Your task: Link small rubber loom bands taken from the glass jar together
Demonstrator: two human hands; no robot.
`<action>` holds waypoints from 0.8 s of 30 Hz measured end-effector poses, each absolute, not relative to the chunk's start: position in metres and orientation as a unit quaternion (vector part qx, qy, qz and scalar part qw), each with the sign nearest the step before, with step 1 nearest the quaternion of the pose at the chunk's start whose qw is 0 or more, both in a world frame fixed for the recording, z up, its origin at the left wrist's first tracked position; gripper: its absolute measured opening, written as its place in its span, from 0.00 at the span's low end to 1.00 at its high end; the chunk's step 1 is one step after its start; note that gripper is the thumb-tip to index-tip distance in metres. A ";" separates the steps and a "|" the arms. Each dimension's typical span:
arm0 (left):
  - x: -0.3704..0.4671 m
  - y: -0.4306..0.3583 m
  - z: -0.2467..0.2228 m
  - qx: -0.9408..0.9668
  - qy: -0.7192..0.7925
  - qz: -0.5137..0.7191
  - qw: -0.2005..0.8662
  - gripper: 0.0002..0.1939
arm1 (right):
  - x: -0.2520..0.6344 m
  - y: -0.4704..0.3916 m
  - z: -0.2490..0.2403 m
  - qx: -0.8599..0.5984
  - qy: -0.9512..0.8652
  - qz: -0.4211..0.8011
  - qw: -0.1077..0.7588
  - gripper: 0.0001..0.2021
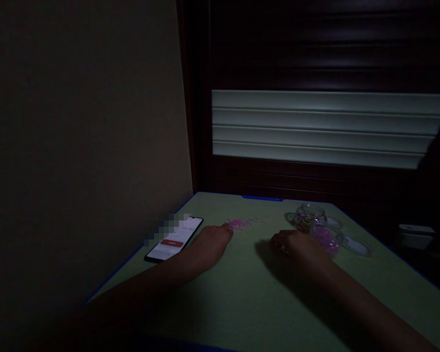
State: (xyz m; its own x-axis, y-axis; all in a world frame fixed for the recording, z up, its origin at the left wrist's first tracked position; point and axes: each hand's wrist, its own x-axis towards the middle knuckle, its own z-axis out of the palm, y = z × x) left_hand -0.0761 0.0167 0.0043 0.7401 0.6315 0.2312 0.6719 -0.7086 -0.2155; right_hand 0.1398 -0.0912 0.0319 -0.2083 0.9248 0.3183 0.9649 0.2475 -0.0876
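Observation:
A loose pile of small, thin pink and pale pieces (242, 223) lies on the green tabletop (220, 303). My left hand (210, 244) rests at the pile's near left edge, its fingers closed together; whether a piece is between them is too dark to see. Further right, my right hand (291, 244) is closed with curled fingers, and a pale speck shows by its fingertips. Just beyond that hand stands a clear jar holding pink pieces (326, 239), partly hidden by it. Behind is a second clear jar with multicoloured pieces (308, 217).
A phone (174, 239) with a lit screen lies left of my left forearm. Round clear lids (357, 246) lie beside the jars. A wall (95, 122) runs along the left, and dark panelling with a pale slatted strip (315, 127) rises behind the blue-edged table.

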 end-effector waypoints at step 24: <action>-0.054 0.001 -0.008 -0.936 -0.229 -0.222 0.148 0.11 | 0.138 -0.090 0.035 -0.591 -0.782 -0.078 0.184 0.14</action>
State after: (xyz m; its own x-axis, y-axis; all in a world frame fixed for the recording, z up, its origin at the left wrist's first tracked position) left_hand -0.0536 0.0009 -0.0076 0.7964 0.3637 0.4832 0.4948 -0.8513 -0.1747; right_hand 0.1375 -0.0902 0.0350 -0.2341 0.8950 0.3798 0.9522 0.2899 -0.0960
